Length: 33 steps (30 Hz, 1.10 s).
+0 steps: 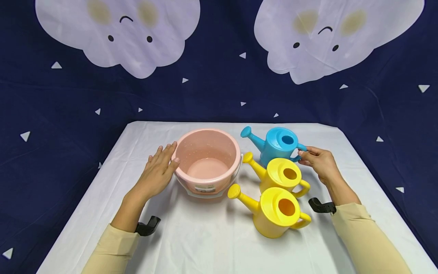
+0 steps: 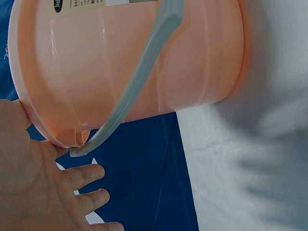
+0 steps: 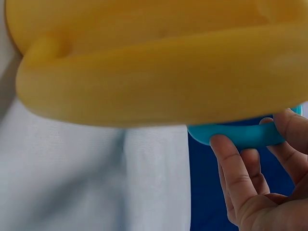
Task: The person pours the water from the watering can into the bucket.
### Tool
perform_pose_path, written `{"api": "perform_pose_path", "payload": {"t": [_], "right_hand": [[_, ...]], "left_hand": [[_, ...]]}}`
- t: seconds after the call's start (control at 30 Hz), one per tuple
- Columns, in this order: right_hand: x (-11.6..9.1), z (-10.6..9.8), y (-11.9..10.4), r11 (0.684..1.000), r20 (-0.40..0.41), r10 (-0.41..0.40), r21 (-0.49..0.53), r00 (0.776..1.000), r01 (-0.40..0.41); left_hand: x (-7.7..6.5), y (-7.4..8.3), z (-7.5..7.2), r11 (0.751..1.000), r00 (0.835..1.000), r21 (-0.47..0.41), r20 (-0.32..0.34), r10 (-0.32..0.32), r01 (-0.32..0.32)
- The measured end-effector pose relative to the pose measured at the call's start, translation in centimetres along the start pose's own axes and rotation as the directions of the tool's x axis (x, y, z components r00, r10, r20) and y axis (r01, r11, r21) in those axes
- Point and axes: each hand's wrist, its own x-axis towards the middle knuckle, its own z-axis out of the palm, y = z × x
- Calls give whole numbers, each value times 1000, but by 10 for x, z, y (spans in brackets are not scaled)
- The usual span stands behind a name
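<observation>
A pink bucket (image 1: pixel 205 176) with a grey handle (image 2: pixel 139 79) stands upright on the white table. My left hand (image 1: pixel 158 172) touches its left rim with thumb and fingertips, the fingers straight and spread; the left wrist view shows the palm (image 2: pixel 29 178) beside the rim. On the right, a blue watering can (image 1: pixel 273 146) stands behind two yellow ones. My right hand (image 1: pixel 319 161) pinches the blue can's handle between thumb and fingers, seen also in the right wrist view around the handle (image 3: pixel 250 136). All three spouts point left towards the bucket.
Close in front of the blue can stands the middle yellow watering can (image 1: pixel 273 177). The nearest yellow watering can (image 1: pixel 270 217) is at the front. A white cloth (image 1: pixel 191 243) covers the table, with a dark blue backdrop (image 1: pixel 219 95) behind it.
</observation>
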Motion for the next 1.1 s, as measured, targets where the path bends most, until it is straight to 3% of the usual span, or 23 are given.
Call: {"api": "perform_pose_path", "payload": {"t": [0.5,0.73,0.77,0.93,1.1], "right_hand": [[5,10,4,999,-27,41,-12,999,-42],[37,7,49,994,-28,62,87,998,-60],[39,9,52,996,-44,78,51,996,-76],[61,10,81,994,-60,87,72,994,-82],[69,14,93,997,-87,81,26,993,-79]], "left_hand": [[0,-1,0,1000,1000,1,-1,-1,1],[0,0,-1,1000,1000,3,-3,1,-1],[0,0,-1,1000,1000,3,-4,1,-1],[0,0,-1,1000,1000,5,-3,4,-4],[1,0,-1,1000,1000,3,2,2,-2]]}}
